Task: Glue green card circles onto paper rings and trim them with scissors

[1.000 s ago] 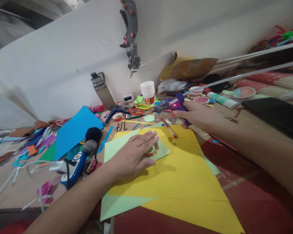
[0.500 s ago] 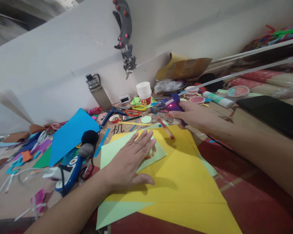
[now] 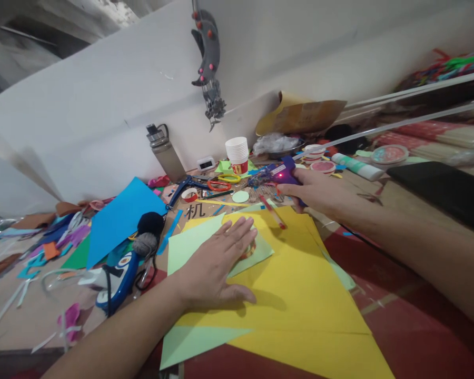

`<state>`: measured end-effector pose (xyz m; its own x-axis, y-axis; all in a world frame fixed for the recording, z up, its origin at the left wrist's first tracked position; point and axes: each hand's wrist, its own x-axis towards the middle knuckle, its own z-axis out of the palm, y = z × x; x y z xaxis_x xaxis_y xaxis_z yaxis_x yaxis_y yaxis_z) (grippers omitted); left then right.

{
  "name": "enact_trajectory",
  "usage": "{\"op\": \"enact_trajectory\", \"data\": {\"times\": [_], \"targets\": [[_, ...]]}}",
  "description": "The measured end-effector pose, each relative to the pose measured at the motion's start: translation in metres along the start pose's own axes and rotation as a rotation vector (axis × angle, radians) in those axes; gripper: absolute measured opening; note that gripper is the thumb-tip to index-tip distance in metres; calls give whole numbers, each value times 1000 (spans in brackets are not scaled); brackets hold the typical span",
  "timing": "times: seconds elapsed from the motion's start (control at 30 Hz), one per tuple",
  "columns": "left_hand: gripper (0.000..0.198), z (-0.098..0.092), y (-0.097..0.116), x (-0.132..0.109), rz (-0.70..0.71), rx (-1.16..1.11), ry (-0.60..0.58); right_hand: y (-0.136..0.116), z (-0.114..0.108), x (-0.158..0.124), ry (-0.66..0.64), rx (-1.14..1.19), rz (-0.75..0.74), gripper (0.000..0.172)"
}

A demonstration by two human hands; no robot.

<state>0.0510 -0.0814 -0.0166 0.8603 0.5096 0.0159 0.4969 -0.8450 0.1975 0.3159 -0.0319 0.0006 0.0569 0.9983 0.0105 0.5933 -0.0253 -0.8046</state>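
My left hand (image 3: 221, 266) lies flat with its fingers stretched over a pale green sheet (image 3: 189, 239), which rests on a large yellow sheet (image 3: 296, 295). A small ring-shaped piece (image 3: 249, 249) shows partly beside its fingers; the rest is covered. My right hand (image 3: 316, 192) is wrapped around a purple hot glue gun (image 3: 287, 169) with a red light lit. A long clear glue stick (image 3: 379, 131) runs from the back of the gun to the right. Below the gun, a red pen (image 3: 272, 212) lies on the yellow sheet's far edge.
Orange scissors (image 3: 218, 186), yellow-handled scissors (image 3: 229, 178), stacked paper cups (image 3: 237, 152) and a bottle (image 3: 166, 158) stand or lie at the back. Blue paper (image 3: 122, 216), pom-poms (image 3: 150, 223) and scraps cover the left. On the right are a black phone-like slab (image 3: 442, 187) and a white-green tube (image 3: 357, 167).
The whole view has shifted slightly, so things appear a little further right and mostly lower. Both hands keep about the same pose, the left on the paper, the right on the glue gun.
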Motion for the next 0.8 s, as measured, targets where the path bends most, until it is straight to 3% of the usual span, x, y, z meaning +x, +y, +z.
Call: {"op": "enact_trajectory", "data": {"times": [0.07,0.3,0.63,0.8], "targets": [[104,-1,1,0,-12,11,28,2,0,1,-9,8,-17,16],[100,5,3,0,-27,-11,-79,14,4,10,-25,9,-51,16],[103,4,4,0,-48,-36,9,4,4,3,8,17,10,23],[100,7,3,-1,-19,-71,-17,6,8,4,17,40,24,19]]}}
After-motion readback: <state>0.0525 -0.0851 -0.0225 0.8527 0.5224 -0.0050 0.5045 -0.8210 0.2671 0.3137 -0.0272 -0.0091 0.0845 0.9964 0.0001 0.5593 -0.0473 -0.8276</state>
